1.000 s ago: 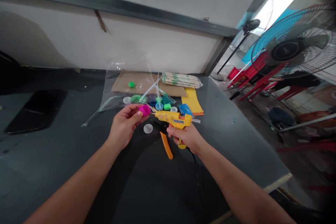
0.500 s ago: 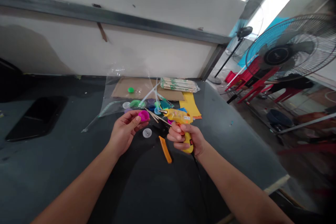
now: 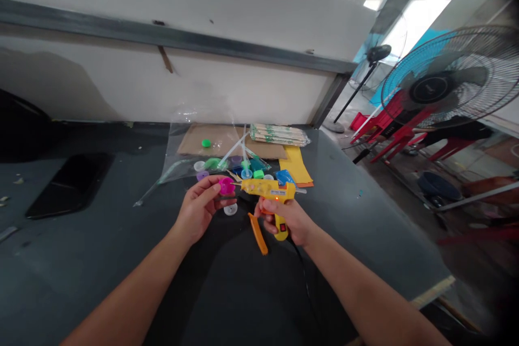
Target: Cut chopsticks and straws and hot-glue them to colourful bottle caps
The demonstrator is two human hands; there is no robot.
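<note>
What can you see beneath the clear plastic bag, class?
Brown cardboard shows through the clear plastic bag; a green cap lies there too, on or under the plastic, I cannot tell. What the cardboard covers is hidden.

Both arms are bare from the hands back to the bottom edge of the view. Behind the left hand (image 3: 197,212) the left forearm (image 3: 133,289) is long, smooth and slim, tapering into a narrow wrist; behind the right hand (image 3: 290,221) the right forearm (image 3: 365,287) has the same smooth, tapering shape. The left thumb (image 3: 207,187) ends in a short, trimmed nail
</note>
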